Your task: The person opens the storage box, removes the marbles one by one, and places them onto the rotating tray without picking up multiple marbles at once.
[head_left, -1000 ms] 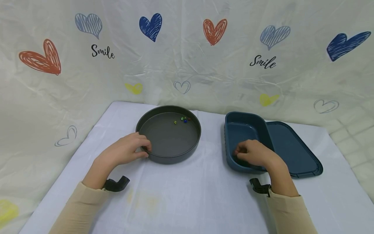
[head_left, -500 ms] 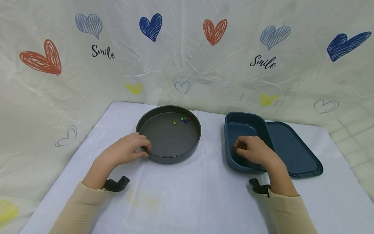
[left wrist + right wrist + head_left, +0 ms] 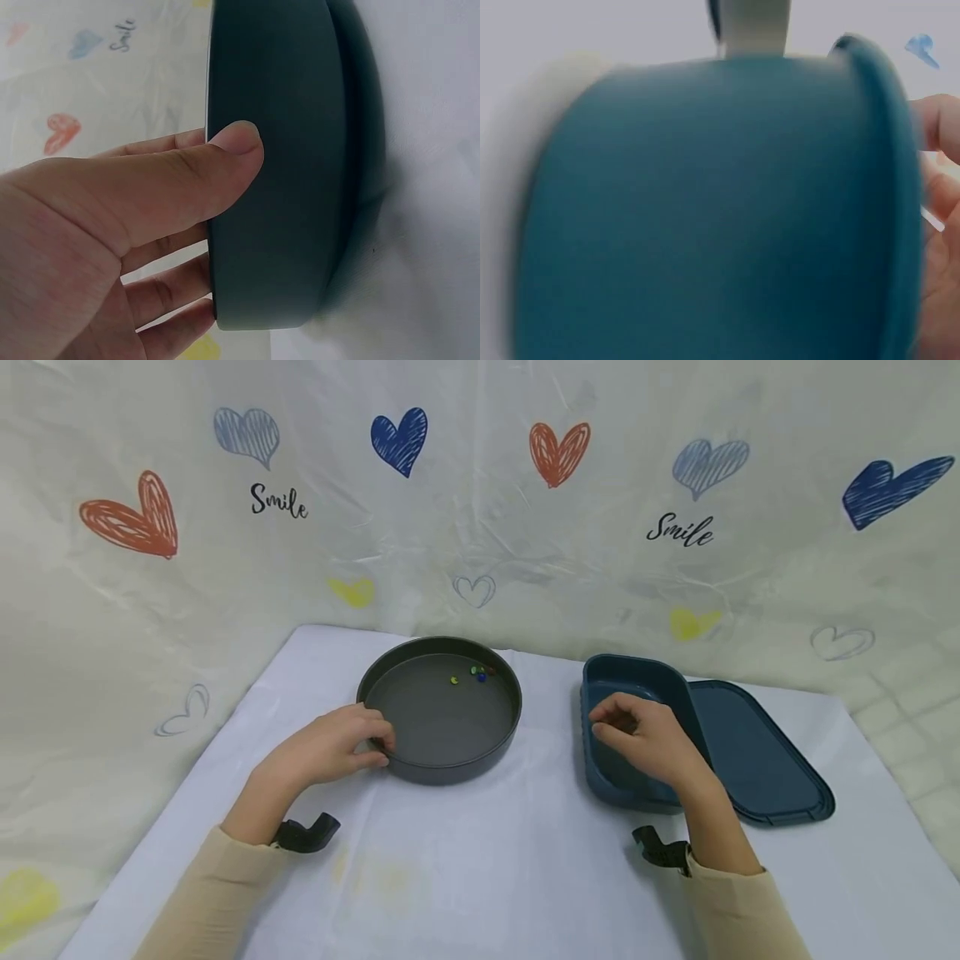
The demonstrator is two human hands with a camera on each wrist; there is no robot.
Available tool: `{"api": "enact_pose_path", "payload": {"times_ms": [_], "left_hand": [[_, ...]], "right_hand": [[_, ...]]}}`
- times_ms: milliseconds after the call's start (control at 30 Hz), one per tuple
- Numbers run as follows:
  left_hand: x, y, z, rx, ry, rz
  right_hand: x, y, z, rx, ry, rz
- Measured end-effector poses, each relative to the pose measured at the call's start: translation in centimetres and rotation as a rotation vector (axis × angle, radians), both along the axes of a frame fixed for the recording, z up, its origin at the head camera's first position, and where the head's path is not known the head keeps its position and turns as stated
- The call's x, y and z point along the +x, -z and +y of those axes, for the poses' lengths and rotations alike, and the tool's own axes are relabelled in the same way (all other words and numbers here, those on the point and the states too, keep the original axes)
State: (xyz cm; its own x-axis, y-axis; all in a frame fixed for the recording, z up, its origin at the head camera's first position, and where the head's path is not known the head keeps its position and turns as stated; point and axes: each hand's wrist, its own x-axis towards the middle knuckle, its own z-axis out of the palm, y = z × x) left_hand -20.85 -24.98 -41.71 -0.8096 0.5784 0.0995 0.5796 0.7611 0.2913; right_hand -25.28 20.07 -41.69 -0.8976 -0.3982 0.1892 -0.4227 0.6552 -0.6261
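Near edge: beige sleeves are reaching in from both sides over the white cloth point(image 3: 487, 885), a black wrist mount point(image 3: 307, 835) sitting at the left cuff, its twin point(image 3: 660, 850) at the right.

Left hand point(image 3: 330, 747) is pinching the near-left wall of the round pan point(image 3: 442, 727), thumb pressing outside, fingers lying inside. Pan is standing flat on the cloth. A light, level hold seems best; tipping would probably set the beads rolling.

Right hand point(image 3: 648, 739) is hovering over the blue box point(image 3: 622, 797), fingers curling toward the thumb. Cannot tell whether the tips are pinching anything; the box wall is hiding much of them in the wrist view. Anything bead-sized would likely need thumb and fingertip closing squarely, with the wrist clearing the box rim.

The lid point(image 3: 765, 760) is lying just right of the box.

Farther in, a yellow bead point(image 3: 453, 680) is resting alone in the pan's far half; a blue bead point(image 3: 482, 677) is sitting among a small cluster nearer the far-right wall.

Behind, a heart-printed backdrop point(image 3: 480, 527) is hanging.
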Motion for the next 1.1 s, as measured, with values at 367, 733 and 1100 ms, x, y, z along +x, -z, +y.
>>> {"api": "enact_pose_path", "payload": {"times_ms": [367,733,1100], "left_hand": [[0.2,0.0,0.1,0.003,-0.01,-0.014],[0.1,0.2,0.0,0.016,-0.008,-0.011],[0.0,0.4,-0.1,0.023,0.001,0.006]], "right_hand": [[0.6,-1.0,-4.7,-0.277,-0.092,-0.19],[0.1,-1.1,-8.8,-0.301,-0.176,-0.232],[-0.7,-1.9,-13.8,-0.378,-0.272,-0.252]]}}
